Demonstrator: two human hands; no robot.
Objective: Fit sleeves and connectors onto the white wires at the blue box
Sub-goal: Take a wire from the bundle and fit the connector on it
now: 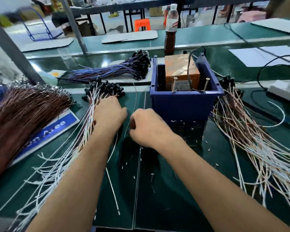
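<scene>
Thin white wire [135,97] runs up the green mat [182,190], just left of blue plastic box [184,104].
R hand [147,128] curled, pinching wire; L hand [108,113] fingers curled on white-wire bundle w/ black connectors [84,124].

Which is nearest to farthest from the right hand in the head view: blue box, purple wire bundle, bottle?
From the right hand:
1. blue box, just beyond it to the right
2. purple wire bundle, farther back on the left
3. bottle, behind the box
</scene>
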